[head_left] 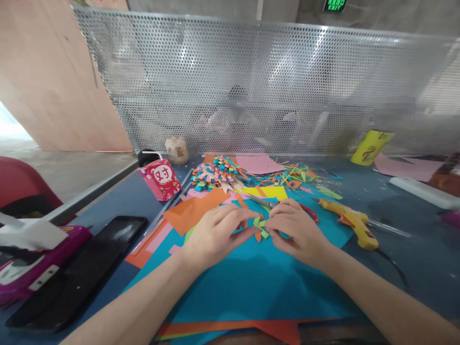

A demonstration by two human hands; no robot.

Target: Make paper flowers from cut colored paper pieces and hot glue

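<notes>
Between my two hands, over a large blue paper sheet (230, 287), is a small green paper piece (261, 225) with several narrow leaf-like strips. My right hand (300, 232) pinches its right side, fingers curled together. From the left, my left hand (219, 230) reaches toward it, thumb and forefinger apart at the tips, with nothing visibly between them. A small orange paper bit (258, 237) shows just below the green piece. Scissors (264, 201) with red handles lie behind my hands, partly hidden by my right hand. An orange sheet (196, 208) lies behind my left hand.
Fringed multicoloured paper bundles (219, 173) and shredded strips (298, 175) lie at the back. A yellow glue gun (352, 220) rests on the right. To the left are a red drink carton (160, 179), a black phone (79, 273) and a purple power strip (39, 268). A perforated metal screen (233, 67) stands behind.
</notes>
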